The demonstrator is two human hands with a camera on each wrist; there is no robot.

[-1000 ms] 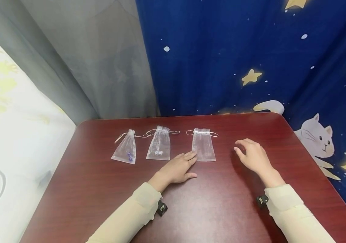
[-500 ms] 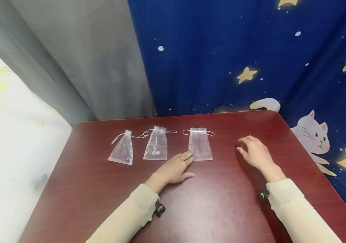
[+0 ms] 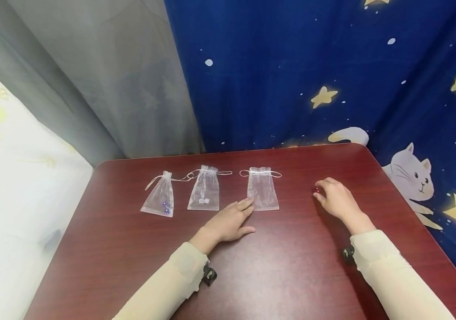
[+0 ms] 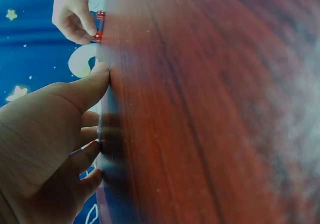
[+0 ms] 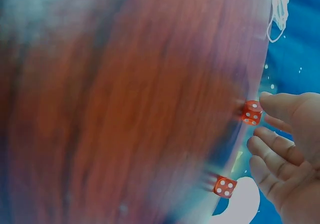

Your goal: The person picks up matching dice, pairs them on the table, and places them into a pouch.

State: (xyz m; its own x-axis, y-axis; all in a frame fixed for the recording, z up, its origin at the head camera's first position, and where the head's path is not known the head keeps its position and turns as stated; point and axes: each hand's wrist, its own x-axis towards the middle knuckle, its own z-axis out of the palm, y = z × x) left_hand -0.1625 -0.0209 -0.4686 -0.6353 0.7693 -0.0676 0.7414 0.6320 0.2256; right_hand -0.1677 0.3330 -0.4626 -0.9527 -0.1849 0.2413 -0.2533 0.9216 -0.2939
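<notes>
Fingers (image 3: 245,205) of the left hand (image 3: 228,222) lie extended, holding nothing, tips on the lower left corner of the rightmost bag (image 3: 263,192). Right hand (image 3: 339,203): thumb and index at the near red die (image 5: 252,112), other fingers loosely bent. Contact looks likely on the thumb side; can't tell if it's a real pinch or just a touch.

Delta: a second ago no red showed in the head view. Right hand has since slid slightly rightward, and the die now shows between thumb and index. Left hand and bags haven't shifted on the table (image 3: 288,258).

Second red die (image 5: 225,186) sits apart on the table; visible in both wrist views, hidden in head view.

My read: work is at the near die, with the left hand probably steadying the bag. No dice show in that bag; middle bag (image 3: 212,186) has white dice (image 3: 204,201), leftmost bag (image 3: 158,195) blue ones.
</notes>
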